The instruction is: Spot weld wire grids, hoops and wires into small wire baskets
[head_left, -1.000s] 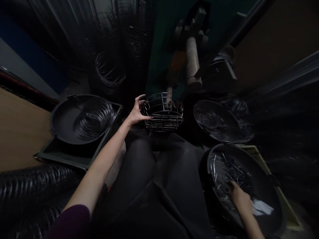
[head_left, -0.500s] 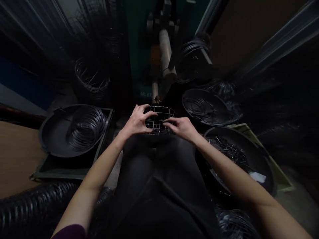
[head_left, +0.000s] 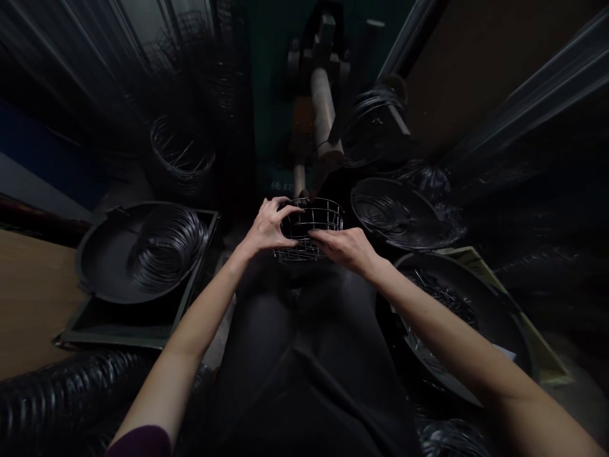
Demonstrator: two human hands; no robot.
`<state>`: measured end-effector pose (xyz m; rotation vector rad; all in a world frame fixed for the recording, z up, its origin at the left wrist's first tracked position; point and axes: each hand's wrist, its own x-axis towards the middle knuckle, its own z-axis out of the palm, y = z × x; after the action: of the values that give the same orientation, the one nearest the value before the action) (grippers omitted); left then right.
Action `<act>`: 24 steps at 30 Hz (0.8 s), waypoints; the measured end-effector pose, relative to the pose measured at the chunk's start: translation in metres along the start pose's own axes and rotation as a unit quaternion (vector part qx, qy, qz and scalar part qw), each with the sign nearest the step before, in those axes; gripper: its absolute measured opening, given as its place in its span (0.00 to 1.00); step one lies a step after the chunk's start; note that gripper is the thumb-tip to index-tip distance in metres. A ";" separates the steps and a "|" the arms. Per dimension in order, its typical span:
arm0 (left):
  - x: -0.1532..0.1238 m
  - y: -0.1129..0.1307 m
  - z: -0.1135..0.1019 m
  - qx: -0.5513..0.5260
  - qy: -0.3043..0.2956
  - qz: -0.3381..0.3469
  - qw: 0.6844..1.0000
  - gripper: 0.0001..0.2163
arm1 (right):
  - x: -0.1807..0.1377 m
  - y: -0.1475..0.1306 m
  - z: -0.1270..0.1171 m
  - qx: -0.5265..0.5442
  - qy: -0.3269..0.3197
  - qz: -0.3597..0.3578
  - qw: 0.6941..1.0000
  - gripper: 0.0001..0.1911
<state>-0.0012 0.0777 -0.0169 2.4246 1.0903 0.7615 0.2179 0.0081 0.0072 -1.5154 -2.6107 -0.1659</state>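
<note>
My left hand and right hand have the round wire basket between them, just above my lap. My left fingers are spread and curl over the top ring on the basket's left side, with the thumb lower against the wires. My right fingers lie close together across the near side, reaching toward the left hand. Neither hand is wide open: both cup the basket, though I cannot tell how much of its weight each one takes. Its round mouth faces up, tilted a little toward me, so it has no long axis to speak of. My left hand sits higher on the rim, and my right hand lies lower and nearer me.

To my left, a black pan rests on a dark tray, a coil of wire leaning inside it. To my right, a deeper black pan holds short wire pieces, and a shallow black pan lies beyond it
</note>
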 end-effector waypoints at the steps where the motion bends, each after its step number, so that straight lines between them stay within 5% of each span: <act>1: 0.001 -0.001 0.000 0.000 0.002 0.001 1.000 0.32 | 0.001 0.001 0.000 -0.004 0.000 0.000 1.000 0.16; 14: 0.018 -0.013 -0.005 -0.010 -0.001 0.005 1.000 0.31 | 0.020 0.006 -0.008 -0.016 -0.020 0.023 0.999 0.17; 24: 0.033 -0.022 -0.006 -0.077 0.021 -0.017 0.997 0.31 | 0.011 0.013 0.008 0.017 0.103 0.115 0.988 0.14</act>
<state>0.0005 0.1179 -0.0133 2.2666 1.0448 0.8570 0.2231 0.0250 0.0017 -1.6760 -2.2512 -0.2408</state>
